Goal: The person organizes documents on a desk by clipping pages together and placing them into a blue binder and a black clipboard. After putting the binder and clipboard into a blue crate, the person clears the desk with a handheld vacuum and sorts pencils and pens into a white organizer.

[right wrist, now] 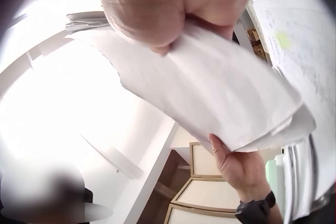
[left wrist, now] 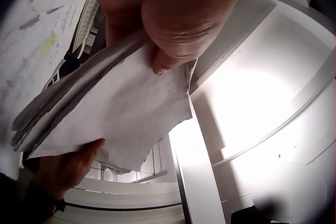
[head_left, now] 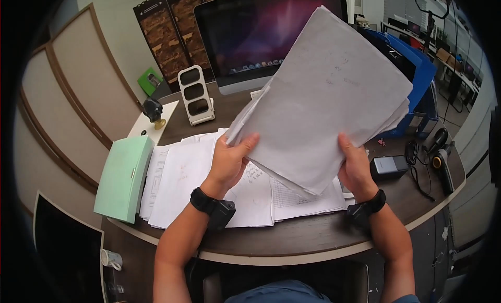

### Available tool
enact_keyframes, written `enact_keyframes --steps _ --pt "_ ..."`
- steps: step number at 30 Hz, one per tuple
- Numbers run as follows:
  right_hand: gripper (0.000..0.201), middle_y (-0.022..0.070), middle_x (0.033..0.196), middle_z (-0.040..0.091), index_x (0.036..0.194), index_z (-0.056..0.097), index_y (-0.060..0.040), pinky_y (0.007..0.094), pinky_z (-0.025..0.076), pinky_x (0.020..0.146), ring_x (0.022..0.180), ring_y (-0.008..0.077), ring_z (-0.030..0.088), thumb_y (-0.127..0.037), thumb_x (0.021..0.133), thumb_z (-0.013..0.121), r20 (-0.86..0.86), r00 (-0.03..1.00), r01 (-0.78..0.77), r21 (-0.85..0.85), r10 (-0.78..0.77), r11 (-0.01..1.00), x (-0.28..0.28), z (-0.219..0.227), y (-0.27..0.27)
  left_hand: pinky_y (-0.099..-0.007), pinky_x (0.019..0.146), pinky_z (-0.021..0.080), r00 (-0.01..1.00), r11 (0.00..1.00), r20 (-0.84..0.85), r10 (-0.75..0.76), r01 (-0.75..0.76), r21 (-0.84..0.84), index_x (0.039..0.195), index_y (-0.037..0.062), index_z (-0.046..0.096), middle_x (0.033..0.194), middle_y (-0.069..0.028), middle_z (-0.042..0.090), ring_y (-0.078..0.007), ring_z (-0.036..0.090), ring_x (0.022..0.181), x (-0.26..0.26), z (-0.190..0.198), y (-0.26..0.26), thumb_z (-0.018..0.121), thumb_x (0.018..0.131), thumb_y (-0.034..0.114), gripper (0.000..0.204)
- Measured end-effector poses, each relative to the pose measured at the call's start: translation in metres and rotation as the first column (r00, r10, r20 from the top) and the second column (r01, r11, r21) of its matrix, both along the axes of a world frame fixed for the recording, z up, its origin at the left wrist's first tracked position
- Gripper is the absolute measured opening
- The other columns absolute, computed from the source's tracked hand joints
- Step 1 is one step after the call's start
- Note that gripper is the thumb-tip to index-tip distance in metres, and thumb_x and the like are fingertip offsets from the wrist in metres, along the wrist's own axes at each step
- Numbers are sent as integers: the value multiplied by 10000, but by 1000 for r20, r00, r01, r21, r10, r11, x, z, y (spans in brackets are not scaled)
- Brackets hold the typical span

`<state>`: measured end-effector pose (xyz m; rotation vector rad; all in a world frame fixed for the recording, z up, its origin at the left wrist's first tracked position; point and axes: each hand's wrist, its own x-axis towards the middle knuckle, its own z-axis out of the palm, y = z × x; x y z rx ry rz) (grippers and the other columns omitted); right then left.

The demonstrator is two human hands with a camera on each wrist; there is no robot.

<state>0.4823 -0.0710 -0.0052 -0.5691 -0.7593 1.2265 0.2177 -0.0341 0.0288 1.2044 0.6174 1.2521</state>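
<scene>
A person at a round-edged wooden desk (head_left: pixel 313 235) holds a thick stack of papers (head_left: pixel 329 94) up off the desk, tilted back toward the computer monitor (head_left: pixel 245 31) so that it covers the monitor's right half. The left hand (head_left: pixel 229 159) grips the stack's lower left edge, thumb lying across the near face and fingers curled behind the sheets; the left wrist view shows the thumb pressed onto the paper's corner. The right hand (head_left: pixel 355 164) clasps the stack's lower right edge the same way, thumb on top and the other fingers tucked behind. In the right wrist view that hand pinches the sheets from above, and the other hand shows at the far edge. Both wrists wear black bands with small cameras.

Below the raised stack, loose sheets (head_left: pixel 209 183) are spread across the desk, some with handwriting and printed tables. Left of the loose sheets lies a pale green folder (head_left: pixel 122 177), reaching the desk edge. Behind those sheets, in front of the monitor, stands a white phone stand (head_left: pixel 195 97) with three dark openings. Blue file boxes (head_left: pixel 412 68) stand behind the stack on its right. Just right of the right hand sits a small grey box (head_left: pixel 389 166), and beyond it a black handheld scanner (head_left: pixel 441 154) with cables lies near the desk edge.
</scene>
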Motion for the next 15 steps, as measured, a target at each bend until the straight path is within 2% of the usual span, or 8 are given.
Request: enact_keyframes --steps 2,3,5,6,8,9,13,15 --pt "450 103 1233 564 1303 453 4 368 430 1009 1146 196 538 -159 921 626 111 993 -50 20 48 999 -1 5 -3 -236 793 502 979 978 1 204 -204 50 1188 5 601 997 -29 658 -100 612 894 -6 -4 10 672 877 60 323" --pt "450 103 1233 564 1303 453 4 368 430 1009 1146 196 538 -159 921 626 111 993 -50 20 47 999 6 7 -1 -222 774 487 976 967 54 209 -215 140 1164 13 627 950 -14 663 -78 597 856 -9 8 10 673 877 56 294" --pt "449 113 1192 589 1290 464 8 371 442 995 1103 201 568 -101 891 639 50 998 -34 146 27 989 31 13 6 -214 773 472 959 923 -56 279 -252 290 1126 17 656 933 2 662 -62 579 838 -28 19 18 678 875 55 255" --pt "489 100 1215 574 1298 463 -10 350 422 1003 1110 202 568 -105 862 661 113 993 -29 120 15 992 37 18 3 -214 773 472 958 923 -56 281 -254 290 1126 17 656 933 2 662 -62 579 838 -35 24 18 678 875 55 255" --pt "455 107 1160 603 1258 500 -1 348 437 980 1065 202 590 -80 847 679 188 979 52 133 -77 990 37 18 5 -210 779 468 862 821 -284 419 -227 524 1082 12 676 930 11 662 -58 575 852 -46 38 15 672 878 49 208" --pt "421 113 1105 633 1217 538 7 345 452 957 1019 201 612 -55 832 696 258 951 134 145 -169 980 36 17 4 -210 779 468 863 822 -286 417 -225 523 1082 12 676 930 11 662 -58 575 852 -48 45 13 672 878 49 208" --pt "434 108 1069 657 1173 575 6 312 466 923 994 172 620 -69 782 749 465 869 118 133 -167 984 42 12 8 -220 768 480 816 773 -344 465 -185 607 1078 -9 669 946 -9 669 -77 590 856 -57 60 10 674 867 30 215" --pt "432 103 1062 662 1169 583 3 311 469 915 981 165 622 -74 778 752 451 881 94 124 -141 988 44 16 7 -216 752 469 808 715 -347 477 -126 688 1059 -22 669 925 -5 660 -75 583 827 -56 69 4 676 863 28 203"
